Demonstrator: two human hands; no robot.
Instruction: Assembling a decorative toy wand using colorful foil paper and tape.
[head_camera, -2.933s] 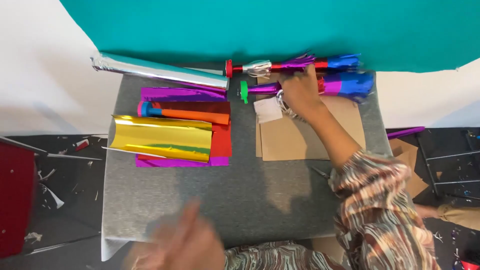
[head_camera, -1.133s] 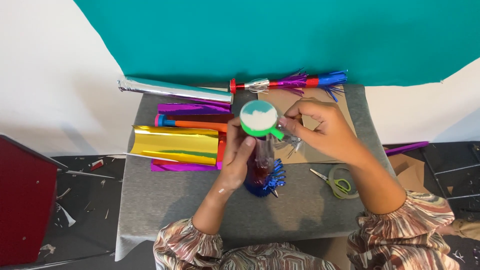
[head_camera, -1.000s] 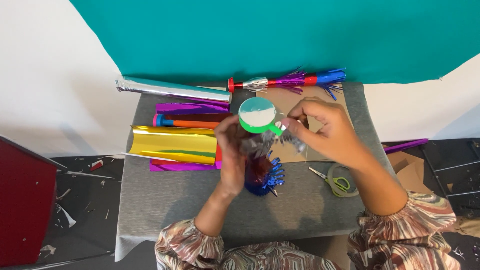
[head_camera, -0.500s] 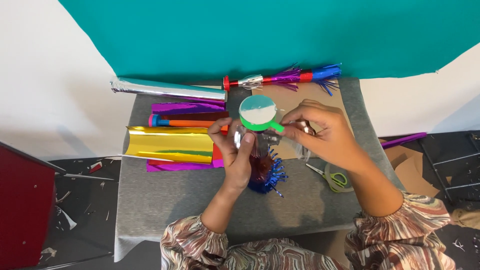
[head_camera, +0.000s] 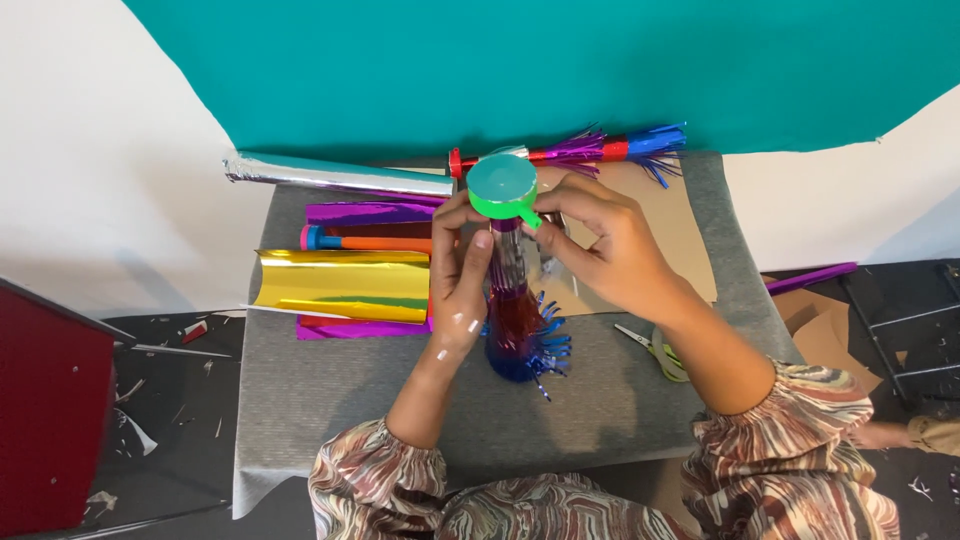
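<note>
I hold a foil-wrapped party horn (head_camera: 512, 310) upright over the grey mat (head_camera: 340, 400); it has a green round mouthpiece (head_camera: 502, 186) on top and a red-to-blue body with blue fringe at the bottom. My left hand (head_camera: 462, 275) grips the horn's shaft from the left side. My right hand (head_camera: 600, 245) pinches the horn just under the green mouthpiece. A second finished horn (head_camera: 575, 150), red and blue with fringe, lies at the mat's far edge.
Left of my hands lie a gold foil sheet (head_camera: 342, 285), purple foil (head_camera: 372, 212), an orange stick with a blue tip (head_camera: 365, 243) and a silver foil roll (head_camera: 335, 175). Brown cardboard (head_camera: 675, 235) lies under my right hand. Scissors (head_camera: 655, 345) rest at the right. A red box (head_camera: 50, 420) stands left.
The horn was taken from the far edge of the mat and now stands upright between both hands. Since half a second ago the hands have barely shifted on it.
</note>
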